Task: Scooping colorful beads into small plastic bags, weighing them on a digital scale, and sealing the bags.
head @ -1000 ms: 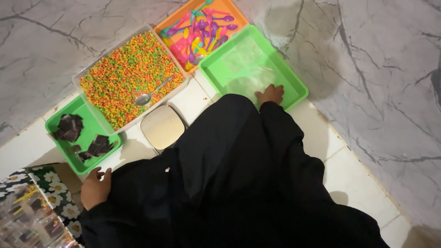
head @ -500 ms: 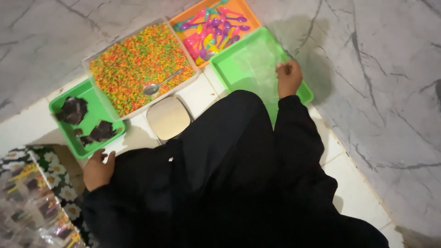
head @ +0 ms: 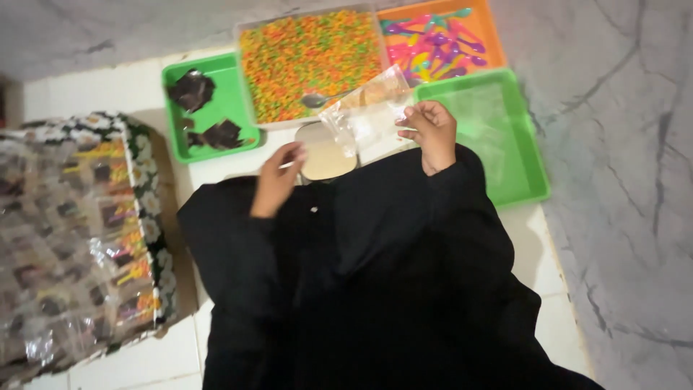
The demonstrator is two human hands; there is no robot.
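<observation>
The right hand [head: 432, 133] has its fingers curled shut on the edge of a clear plastic bag [head: 368, 112], which spreads away from the knuckles toward ten o'clock, partly over the tray of coloured bits. The left hand [head: 278, 177] is raised with fingers loosely bent and seemingly nothing in them, though I cannot tell for sure; the bag lies at its two o'clock, a little apart. Between the hands sits a small scale [head: 325, 155], just at the left fingertips. A metal spoon [head: 317, 100] rests in the clear tray of orange, green and yellow bits [head: 307, 50]. At three o'clock of the right hand is a green tray [head: 505, 137]; at twelve, an orange tray [head: 487, 29] of coloured plastic spoons [head: 433, 47]. Another green tray [head: 238, 87] holds dark wrappers [head: 191, 90]. A box of packets [head: 72, 231] stands at nine o'clock on the floor.
</observation>
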